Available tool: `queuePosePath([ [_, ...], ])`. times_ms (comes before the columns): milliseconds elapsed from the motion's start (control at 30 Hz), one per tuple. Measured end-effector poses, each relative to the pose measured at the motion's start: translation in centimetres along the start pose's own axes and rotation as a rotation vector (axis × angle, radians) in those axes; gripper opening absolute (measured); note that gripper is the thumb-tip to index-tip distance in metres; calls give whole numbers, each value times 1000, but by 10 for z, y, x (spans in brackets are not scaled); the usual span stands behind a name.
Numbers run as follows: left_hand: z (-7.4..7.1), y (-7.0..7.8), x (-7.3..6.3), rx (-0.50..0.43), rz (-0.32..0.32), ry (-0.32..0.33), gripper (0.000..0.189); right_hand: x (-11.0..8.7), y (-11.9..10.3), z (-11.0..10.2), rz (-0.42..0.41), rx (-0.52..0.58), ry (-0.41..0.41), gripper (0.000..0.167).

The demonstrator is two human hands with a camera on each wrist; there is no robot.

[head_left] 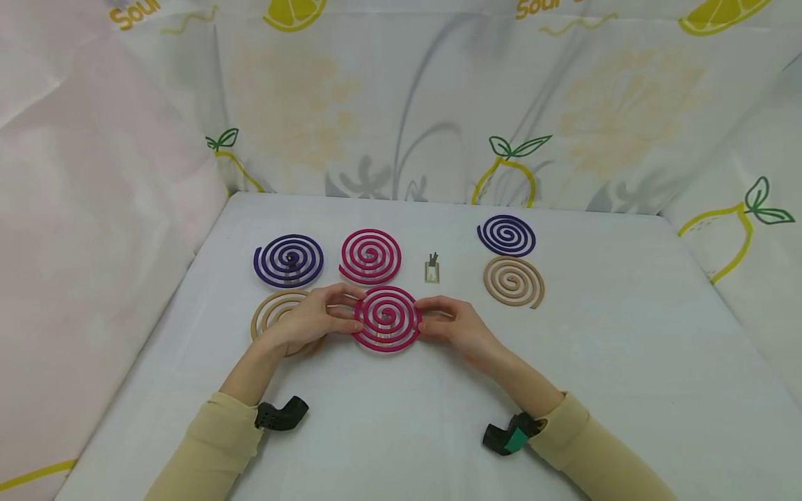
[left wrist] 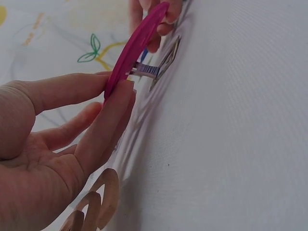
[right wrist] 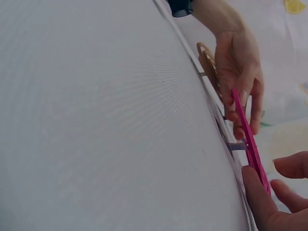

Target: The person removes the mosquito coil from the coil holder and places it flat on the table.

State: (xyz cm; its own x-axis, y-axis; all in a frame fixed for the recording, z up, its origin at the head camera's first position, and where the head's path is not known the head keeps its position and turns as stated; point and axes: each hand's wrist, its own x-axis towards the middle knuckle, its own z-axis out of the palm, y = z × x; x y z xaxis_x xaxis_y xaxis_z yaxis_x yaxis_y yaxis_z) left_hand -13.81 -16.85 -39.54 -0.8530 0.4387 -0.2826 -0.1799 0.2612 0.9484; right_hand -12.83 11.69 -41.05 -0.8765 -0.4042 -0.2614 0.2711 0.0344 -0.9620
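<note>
A pink mosquito coil (head_left: 388, 317) is held by its opposite edges, raised just above the white table on a small metal stand (left wrist: 147, 70). My left hand (head_left: 313, 316) pinches its left edge between thumb and fingers. At the right edge, my right hand (head_left: 460, 327) grips the rim with thumb and fingertips. The left wrist view shows the pink disc tilted, with the stand's upright reaching its underside. Beneath my left hand lies a tan coil (head_left: 258, 325), partly hidden by it.
Behind the hands lie a purple coil (head_left: 289, 260) and another pink coil (head_left: 371, 256). A bare metal stand (head_left: 432, 271) sits right of these. Farther right, a second purple coil (head_left: 507, 235) lies behind a second tan coil (head_left: 514, 281). A lemon-print cloth (head_left: 401, 104) hangs at the back.
</note>
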Motion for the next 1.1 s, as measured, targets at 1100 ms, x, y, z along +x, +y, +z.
queuePosePath([
  [1100, -2, 6, -2, -62, -8, -27, 53, 0, -3, 1, 10, -29, 69, 36],
])
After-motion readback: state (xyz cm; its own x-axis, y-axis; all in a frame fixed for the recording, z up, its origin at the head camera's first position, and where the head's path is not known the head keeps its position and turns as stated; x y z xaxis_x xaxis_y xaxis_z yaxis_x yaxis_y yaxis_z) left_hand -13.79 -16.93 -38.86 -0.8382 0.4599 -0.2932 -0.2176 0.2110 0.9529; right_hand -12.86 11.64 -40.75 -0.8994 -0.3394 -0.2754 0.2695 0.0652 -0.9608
